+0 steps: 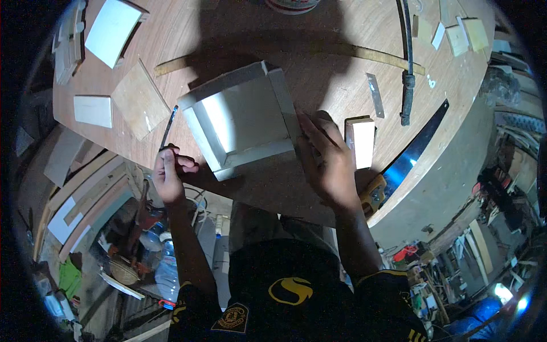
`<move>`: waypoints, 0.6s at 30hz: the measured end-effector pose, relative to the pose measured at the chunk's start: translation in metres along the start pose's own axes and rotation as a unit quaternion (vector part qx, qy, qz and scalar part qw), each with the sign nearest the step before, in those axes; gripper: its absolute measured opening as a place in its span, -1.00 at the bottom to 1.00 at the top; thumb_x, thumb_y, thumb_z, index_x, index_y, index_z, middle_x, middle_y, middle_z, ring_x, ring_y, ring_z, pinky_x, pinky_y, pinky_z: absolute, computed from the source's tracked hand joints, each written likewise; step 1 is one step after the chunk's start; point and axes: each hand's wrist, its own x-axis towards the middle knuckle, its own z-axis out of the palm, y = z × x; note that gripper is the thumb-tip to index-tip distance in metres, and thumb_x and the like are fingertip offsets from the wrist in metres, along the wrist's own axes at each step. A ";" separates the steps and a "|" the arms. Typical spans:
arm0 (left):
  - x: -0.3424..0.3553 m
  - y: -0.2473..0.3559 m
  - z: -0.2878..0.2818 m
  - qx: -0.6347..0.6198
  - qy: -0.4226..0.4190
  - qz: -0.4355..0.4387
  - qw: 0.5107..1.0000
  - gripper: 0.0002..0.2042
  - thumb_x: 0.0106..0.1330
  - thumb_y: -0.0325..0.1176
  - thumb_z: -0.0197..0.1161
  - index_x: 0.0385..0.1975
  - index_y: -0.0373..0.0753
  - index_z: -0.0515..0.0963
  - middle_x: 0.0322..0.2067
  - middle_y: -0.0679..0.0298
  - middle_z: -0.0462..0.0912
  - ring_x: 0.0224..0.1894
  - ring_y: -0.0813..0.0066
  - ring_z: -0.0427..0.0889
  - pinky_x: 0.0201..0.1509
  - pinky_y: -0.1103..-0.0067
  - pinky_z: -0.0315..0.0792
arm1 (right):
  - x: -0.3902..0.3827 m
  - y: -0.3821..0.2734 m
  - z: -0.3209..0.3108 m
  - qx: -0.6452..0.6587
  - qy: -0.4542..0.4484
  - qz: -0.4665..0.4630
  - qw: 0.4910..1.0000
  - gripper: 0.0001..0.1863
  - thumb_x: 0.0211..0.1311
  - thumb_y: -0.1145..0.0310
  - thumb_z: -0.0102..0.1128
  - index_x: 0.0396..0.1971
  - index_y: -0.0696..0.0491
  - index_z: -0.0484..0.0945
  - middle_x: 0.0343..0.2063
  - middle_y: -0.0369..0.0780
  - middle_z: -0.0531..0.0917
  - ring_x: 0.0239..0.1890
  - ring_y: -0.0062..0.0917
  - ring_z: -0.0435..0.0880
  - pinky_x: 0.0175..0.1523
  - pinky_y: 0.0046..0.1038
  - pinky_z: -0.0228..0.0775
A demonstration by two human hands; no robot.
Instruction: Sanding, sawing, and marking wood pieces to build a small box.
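Observation:
A shallow, open, pale box (250,117) with low side walls lies slightly turned on the table in front of me. My right hand (329,162) is closed on the box's right side, its fingers partly in shadow. At the box's left, my left hand (171,174) pinches a thin dark pen-like stick (170,128) that points up and away, with a bluish tip near the box's left corner. The material of the box and the exact kind of stick cannot be made out.
On the wooden table (171,34) lie a long curved strip (376,56), a handsaw (413,154), a white-topped block (360,142), a flat metal strip (375,96), a dark cable (407,85), a thin board (139,102) and several pale pieces. Plastic bottles (167,268) stand below, left.

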 end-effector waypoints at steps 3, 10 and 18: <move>0.000 -0.003 0.001 -0.006 0.008 0.003 1.000 -0.73 0.53 -0.21 -0.06 -0.18 -0.31 0.44 -0.58 0.19 0.61 -0.59 0.46 0.58 -0.44 0.60 0.48 | 0.002 -0.003 -0.002 -0.013 0.014 -0.031 0.999 -0.58 0.26 0.56 0.13 0.14 0.15 0.48 -0.02 -0.05 0.57 0.03 -0.25 0.58 0.08 -0.32 0.45; -0.002 0.010 0.010 0.033 0.020 0.029 0.999 -0.72 0.51 -0.18 -0.03 -0.22 -0.30 0.45 -0.63 0.21 0.59 -0.62 0.49 0.59 -0.52 0.63 0.47 | 0.003 -0.004 -0.001 0.052 -0.009 0.025 0.998 -0.57 0.28 0.49 0.10 0.17 0.09 0.49 -0.05 -0.02 0.57 0.02 -0.24 0.59 0.07 -0.27 0.47; 0.001 0.013 0.013 0.028 0.064 0.002 0.998 -0.72 0.48 -0.14 0.03 -0.32 -0.23 0.45 -0.67 0.30 0.54 -0.69 0.56 0.54 -0.63 0.68 0.39 | 0.002 0.000 -0.004 0.053 0.004 0.023 0.998 -0.57 0.23 0.48 0.11 0.14 0.07 0.52 -0.10 -0.06 0.59 -0.09 -0.26 0.64 -0.03 -0.29 0.52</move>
